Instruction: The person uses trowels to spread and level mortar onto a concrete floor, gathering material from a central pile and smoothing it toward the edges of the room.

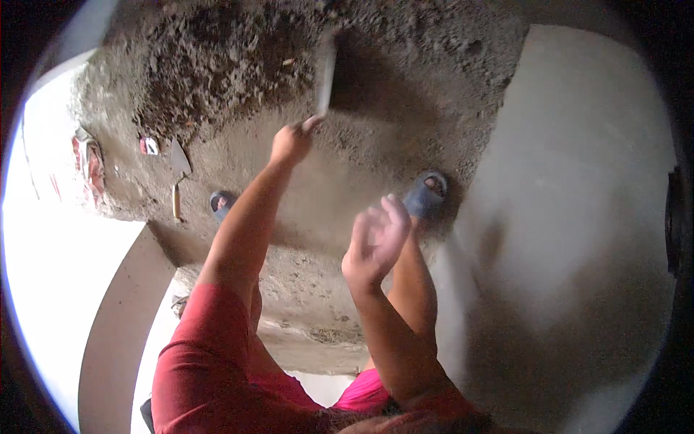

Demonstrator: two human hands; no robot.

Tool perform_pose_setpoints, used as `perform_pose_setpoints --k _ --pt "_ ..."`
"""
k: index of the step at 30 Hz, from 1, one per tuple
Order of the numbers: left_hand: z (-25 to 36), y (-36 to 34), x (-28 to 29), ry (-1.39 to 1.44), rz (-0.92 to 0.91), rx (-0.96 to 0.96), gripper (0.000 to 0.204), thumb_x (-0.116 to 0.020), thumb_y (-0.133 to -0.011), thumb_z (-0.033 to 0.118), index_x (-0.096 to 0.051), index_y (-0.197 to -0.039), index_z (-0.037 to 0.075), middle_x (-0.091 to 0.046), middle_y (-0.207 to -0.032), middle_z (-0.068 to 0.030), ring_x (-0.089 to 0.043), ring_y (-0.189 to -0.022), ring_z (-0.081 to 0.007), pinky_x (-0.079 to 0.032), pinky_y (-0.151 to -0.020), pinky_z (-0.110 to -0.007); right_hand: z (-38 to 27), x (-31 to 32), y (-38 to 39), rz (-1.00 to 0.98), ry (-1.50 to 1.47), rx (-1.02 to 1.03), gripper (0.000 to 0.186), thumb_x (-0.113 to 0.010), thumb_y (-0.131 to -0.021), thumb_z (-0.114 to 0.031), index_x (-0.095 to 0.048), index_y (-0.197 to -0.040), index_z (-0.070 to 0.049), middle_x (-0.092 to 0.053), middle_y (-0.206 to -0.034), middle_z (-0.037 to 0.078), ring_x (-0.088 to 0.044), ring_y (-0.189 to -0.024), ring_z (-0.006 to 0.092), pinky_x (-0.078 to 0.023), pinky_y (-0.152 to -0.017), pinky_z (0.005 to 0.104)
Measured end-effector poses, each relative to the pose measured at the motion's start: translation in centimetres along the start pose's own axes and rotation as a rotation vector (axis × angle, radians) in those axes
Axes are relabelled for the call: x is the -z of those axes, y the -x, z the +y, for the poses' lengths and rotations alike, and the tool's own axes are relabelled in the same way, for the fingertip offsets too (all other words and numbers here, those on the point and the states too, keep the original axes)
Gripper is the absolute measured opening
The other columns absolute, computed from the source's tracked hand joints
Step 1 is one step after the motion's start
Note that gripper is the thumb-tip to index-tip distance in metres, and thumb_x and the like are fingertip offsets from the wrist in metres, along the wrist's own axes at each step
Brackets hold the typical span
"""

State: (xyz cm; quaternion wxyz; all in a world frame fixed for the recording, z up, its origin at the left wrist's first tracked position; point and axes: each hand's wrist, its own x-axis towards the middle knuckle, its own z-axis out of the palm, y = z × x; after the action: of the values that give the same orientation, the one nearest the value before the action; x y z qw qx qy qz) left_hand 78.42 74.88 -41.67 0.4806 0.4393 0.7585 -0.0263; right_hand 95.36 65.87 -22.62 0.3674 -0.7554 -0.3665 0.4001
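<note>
My left hand grips a long, flat-edged metal tool, blurred, which reaches up from it into rough grey mortar. The surface just below is smoother, gritty grey. My right hand is raised above the floor, palm up with the fingers loosely curled and apart, holding nothing that I can see. A trowel with a wooden handle lies to the left, beside a small red, white and black item. My feet in blue-grey sandals stand on the dusty floor.
A smooth grey wall runs along the right side. At the left are a bright white wall, a curved-looking white edge and a crumpled red and white bag. A dark object sits at the far right rim.
</note>
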Motion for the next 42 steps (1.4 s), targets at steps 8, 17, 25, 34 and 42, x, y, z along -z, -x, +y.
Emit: perform_pose_setpoints --k 8,17,25,34,42 --pt "1.6 5.9 -1.3 -0.006 -0.041 0.185 0.035 -0.037 -0.103 0.036 -0.062 -0.122 0.019 -0.066 -0.091 -0.0249 -0.066 -0.087 -0.0404 -0.051 -0.074 -0.051 0.1 3.8 -2.1 0.04 0.001 -0.051 0.044 -0.065 -0.088 -0.007 -0.049 -0.129 -0.004 -0.043 -0.137 0.015 -0.058 -0.101 0.0227 -0.053 -0.077 0.031" --pt "15.2 -2.6 -3.3 0.258 -0.202 0.191 0.062 -0.05 -0.095 0.059 -0.066 -0.116 0.003 -0.067 -0.085 -0.0191 -0.066 -0.084 -0.0281 -0.05 -0.077 -0.041 0.0 5.0 -4.0 0.131 0.042 -0.057 0.042 -0.063 -0.09 -0.005 -0.048 -0.128 -0.004 -0.046 -0.135 0.013 -0.058 -0.098 0.0209 -0.052 -0.076 0.0296" --pt "-3.1 3.5 -0.7 0.502 0.125 0.454 0.049 -0.051 -0.096 0.045 -0.061 -0.1 -0.003 -0.061 -0.075 -0.0164 -0.061 -0.069 -0.031 -0.048 -0.065 -0.044 -1.0 2.7 -2.4 -0.238 0.074 -0.226 0.036 -0.064 -0.093 -0.02 -0.053 -0.123 -0.004 -0.055 -0.126 0.014 -0.06 -0.1 0.0234 -0.052 -0.078 0.034" --pt "8.9 20.7 3.8 0.477 0.077 -0.347 0.024 -0.041 -0.096 0.023 -0.052 -0.101 0.002 -0.056 -0.094 -0.0266 -0.054 -0.091 -0.0474 -0.044 -0.079 -0.051 -1.5 1.1 -0.1 -0.646 0.163 -0.383 0.046 -0.04 -0.101 -0.04 -0.06 -0.113 -0.001 -0.065 -0.107 0.023 -0.062 -0.099 0.0392 -0.046 -0.088 0.0457" --pt "7.5 26.1 10.5 0.637 -0.34 -0.096 0.029 -0.053 -0.1 0.023 -0.059 -0.114 -0.002 -0.064 -0.093 -0.0123 -0.062 -0.087 -0.0252 -0.048 -0.083 -0.035 -2.1 6.9 -10.9 -0.351 -0.003 -0.727 0.052 -0.044 -0.099 -0.056 -0.059 -0.104 -0.007 -0.055 -0.066 0.002 -0.052 -0.049 0.0153 -0.045 -0.045 0.0321"
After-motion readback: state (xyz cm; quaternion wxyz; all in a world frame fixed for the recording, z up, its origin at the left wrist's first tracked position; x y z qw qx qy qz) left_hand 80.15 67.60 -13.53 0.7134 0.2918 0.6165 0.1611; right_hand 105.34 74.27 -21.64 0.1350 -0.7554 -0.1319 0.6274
